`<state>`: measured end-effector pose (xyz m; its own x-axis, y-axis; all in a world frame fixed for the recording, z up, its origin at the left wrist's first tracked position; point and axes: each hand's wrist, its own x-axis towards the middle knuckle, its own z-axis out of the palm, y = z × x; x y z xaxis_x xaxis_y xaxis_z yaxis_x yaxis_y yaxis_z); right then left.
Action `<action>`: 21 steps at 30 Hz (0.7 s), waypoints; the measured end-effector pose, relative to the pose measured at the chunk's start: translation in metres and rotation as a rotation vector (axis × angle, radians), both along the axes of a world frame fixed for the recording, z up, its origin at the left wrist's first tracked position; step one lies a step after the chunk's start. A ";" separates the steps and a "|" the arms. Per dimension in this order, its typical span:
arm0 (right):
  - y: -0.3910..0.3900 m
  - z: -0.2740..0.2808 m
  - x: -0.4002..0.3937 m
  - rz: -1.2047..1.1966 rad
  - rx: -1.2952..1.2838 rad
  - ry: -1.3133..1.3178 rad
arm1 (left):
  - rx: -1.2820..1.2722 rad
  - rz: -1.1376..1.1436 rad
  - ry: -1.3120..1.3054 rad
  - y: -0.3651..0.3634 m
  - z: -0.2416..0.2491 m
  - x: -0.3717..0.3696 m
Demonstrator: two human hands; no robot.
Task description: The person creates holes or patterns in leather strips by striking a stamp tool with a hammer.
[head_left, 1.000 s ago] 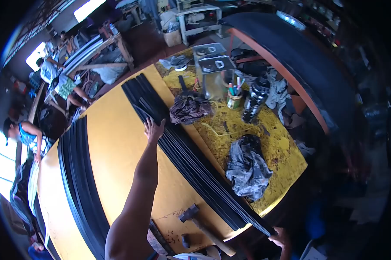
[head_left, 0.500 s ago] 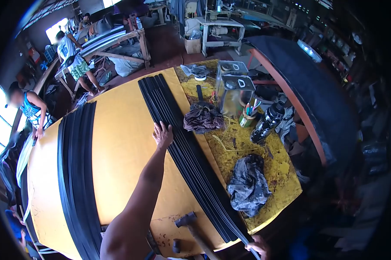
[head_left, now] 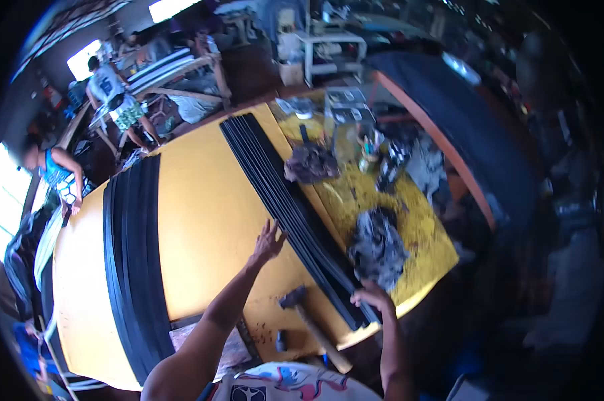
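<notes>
The workshop is crowded, and a broad yellow table (head_left: 202,207) fills the middle of our view. At its far left edge stands a co-worker in a blue top (head_left: 56,175), a hand at the rim. Right of that person lies the left bundle of black strips (head_left: 133,267), lengthwise and side by side, presumably to keep the strips straight and countable.

Centrally, we find the left hand (head_left: 268,246) with fingers spread, at the left edge of the right bundle of black strips (head_left: 282,204); we judge the spread suits steadying or aligning, but cannot confirm contact. This bundle runs from the far edge to the near right edge of the table. On the near side rest a small dark cylinder (head_left: 280,341) and a hammer (head_left: 317,331), probably set there to be within reach.

The right hand (head_left: 375,296) is at the bundle's near end, fingers curled over it; we cannot tell whether they pinch strips or merely rest. Farther right, a dark rag (head_left: 312,164) and a crumpled grey cloth (head_left: 379,247) sit beside the strips, apparently kept off them to leave their length unobstructed.
</notes>
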<state>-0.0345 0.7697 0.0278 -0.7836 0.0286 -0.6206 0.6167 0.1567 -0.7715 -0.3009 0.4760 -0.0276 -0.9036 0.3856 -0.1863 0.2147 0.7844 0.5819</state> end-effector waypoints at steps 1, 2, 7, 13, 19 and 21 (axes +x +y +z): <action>-0.002 -0.008 0.000 -0.003 0.004 0.045 | 0.035 -0.005 0.024 -0.011 -0.013 0.009; -0.002 -0.018 0.001 0.004 -0.007 0.085 | 0.021 -0.031 0.114 -0.024 -0.039 0.017; -0.010 -0.014 0.026 0.026 0.712 0.579 | 0.186 0.048 0.110 -0.073 0.036 0.100; -0.029 -0.023 0.109 -0.707 0.907 0.345 | 0.254 0.349 0.075 -0.161 0.064 0.175; -0.060 -0.120 0.089 -1.223 0.698 0.651 | 0.366 0.534 0.102 -0.231 0.044 0.216; -0.058 -0.121 0.075 -1.282 0.804 0.627 | 0.419 0.589 0.120 -0.245 0.049 0.225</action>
